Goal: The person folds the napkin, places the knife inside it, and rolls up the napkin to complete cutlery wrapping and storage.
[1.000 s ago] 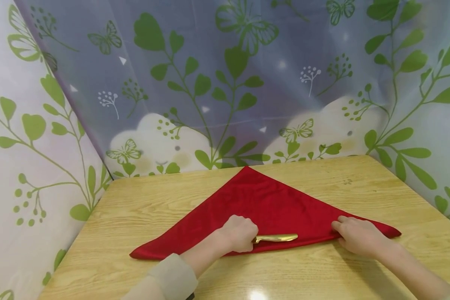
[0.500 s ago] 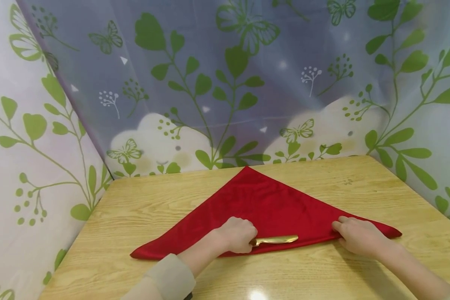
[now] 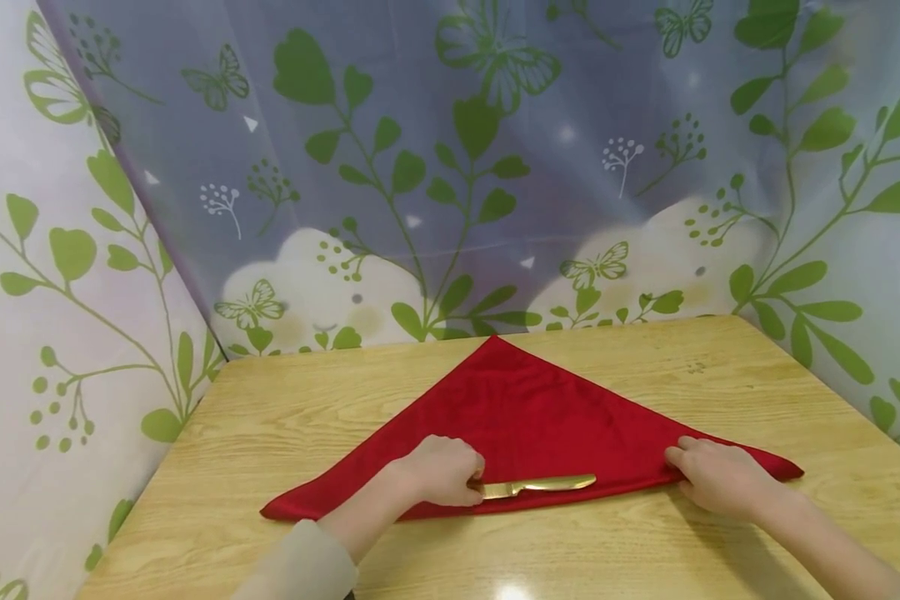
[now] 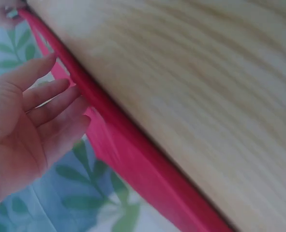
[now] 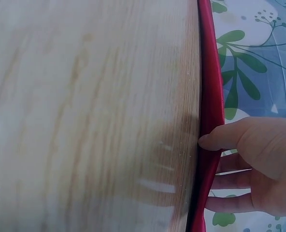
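Observation:
A red satin napkin (image 3: pixel 555 425), folded into a wide triangle, lies with its long edge towards me. Along that edge rests a gold table knife (image 3: pixel 555 483), its handle end to the right. My left hand (image 3: pixel 438 471) covers the knife's left end. In the left wrist view, the fingers of my left hand (image 4: pixel 31 116) are loosely extended beside the napkin (image 4: pixel 118 135), with a gap between thumb and forefinger. Farther right, my right hand (image 3: pixel 723 475) pinches the napkin's near edge. The right wrist view shows its thumb (image 5: pixel 218 137) across the red fold (image 5: pixel 211 82).
The napkin lies on a light wooden table (image 3: pixel 292 400), its point close to the back edge. Behind hangs a blue-grey curtain (image 3: pixel 390 100) printed with leaves and butterflies. More printed cloth stands at both sides. Light reflects off the table's near part.
My left hand has slid left along the knife, uncovering more of the blade. The knife stays in nearly the same place. My right hand has not moved visibly.

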`<state>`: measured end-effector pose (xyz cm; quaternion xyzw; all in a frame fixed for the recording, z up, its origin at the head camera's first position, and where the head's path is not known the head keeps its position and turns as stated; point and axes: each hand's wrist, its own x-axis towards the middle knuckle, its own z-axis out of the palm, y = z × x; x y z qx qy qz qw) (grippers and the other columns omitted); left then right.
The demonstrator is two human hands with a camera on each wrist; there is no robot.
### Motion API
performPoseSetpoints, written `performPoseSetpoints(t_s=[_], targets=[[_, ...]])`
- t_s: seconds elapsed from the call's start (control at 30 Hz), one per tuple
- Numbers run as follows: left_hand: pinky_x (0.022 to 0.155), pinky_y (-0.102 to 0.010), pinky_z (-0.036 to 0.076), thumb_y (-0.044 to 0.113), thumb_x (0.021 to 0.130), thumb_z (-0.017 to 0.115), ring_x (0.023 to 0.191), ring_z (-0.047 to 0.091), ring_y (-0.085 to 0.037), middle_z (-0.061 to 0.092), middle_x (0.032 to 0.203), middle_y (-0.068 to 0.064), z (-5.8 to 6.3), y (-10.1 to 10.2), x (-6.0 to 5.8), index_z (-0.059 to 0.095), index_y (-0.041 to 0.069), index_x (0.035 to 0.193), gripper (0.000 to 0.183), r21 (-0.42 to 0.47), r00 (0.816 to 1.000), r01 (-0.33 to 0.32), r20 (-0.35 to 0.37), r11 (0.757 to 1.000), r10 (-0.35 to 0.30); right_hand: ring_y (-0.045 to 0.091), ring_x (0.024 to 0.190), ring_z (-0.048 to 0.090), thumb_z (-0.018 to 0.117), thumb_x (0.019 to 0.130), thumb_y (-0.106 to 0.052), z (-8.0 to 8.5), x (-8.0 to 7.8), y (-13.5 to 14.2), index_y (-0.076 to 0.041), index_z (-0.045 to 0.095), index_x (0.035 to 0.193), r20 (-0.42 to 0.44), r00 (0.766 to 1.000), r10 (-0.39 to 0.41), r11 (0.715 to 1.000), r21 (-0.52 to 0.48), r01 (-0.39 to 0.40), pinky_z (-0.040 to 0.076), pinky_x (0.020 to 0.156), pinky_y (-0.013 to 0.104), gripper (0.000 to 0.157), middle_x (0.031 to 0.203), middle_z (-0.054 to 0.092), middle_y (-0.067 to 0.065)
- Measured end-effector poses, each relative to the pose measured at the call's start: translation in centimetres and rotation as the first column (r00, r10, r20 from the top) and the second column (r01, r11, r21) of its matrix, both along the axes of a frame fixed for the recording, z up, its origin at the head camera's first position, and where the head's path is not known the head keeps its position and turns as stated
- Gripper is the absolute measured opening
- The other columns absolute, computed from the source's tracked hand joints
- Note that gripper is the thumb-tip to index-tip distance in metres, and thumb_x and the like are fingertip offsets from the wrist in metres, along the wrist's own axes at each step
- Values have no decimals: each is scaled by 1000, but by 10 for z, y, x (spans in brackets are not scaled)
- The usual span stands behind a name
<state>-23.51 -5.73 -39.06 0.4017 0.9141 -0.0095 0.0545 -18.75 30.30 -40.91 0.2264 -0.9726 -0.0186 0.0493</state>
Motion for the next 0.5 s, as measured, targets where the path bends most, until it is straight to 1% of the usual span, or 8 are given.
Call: performPoseSetpoints(t_s=[0.1,0.13,0.23,0.37,0.43,0.5], targets=[[46,-23,25,32,79,69,51,28,-4,33,51,11,4,-23,1,41,19,55,39,3,999,-36,27,999,36,9,58,44,73,68,-7,1,1,0,-16,49,72,-5,1000,-1,1000,-8,1,38,47,29,26,68,41,-5],[46,-23,25,32,79,70,51,29,-4,35,52,11,5,-32,3,42,19,56,38,4,998,-47,37,999,46,9,58,43,73,68,-7,1,1,1,-16,49,72,-3,1000,1,1000,-10,-1,38,47,29,26,68,40,-5],[50,-24,33,32,76,72,55,38,-5,44,58,11,8,-55,8,53,17,62,28,16,996,-68,62,998,67,9,59,43,74,68,-7,2,2,1,-16,49,73,6,1000,3,1000,-13,-3,38,46,29,26,69,41,-6],[62,-30,43,30,72,73,66,50,-10,55,70,9,8,-85,16,62,14,72,19,43,993,-100,72,994,97,8,59,44,74,67,-8,2,1,0,-16,50,74,7,1000,9,1000,-7,-9,39,46,29,26,69,41,-5],[63,-31,44,28,68,74,68,52,-12,55,72,6,7,-100,20,62,13,71,19,60,993,-106,61,993,102,8,59,44,74,67,-7,2,1,0,-16,50,74,6,1000,12,1000,-4,-12,38,46,29,26,69,41,-5],[62,-31,44,25,65,74,65,50,-12,52,71,7,4,-114,24,60,13,70,19,67,991,-122,56,990,119,8,58,44,74,67,-7,2,1,0,-16,51,74,6,1000,9,1000,-2,-9,38,46,29,26,69,41,-5]])
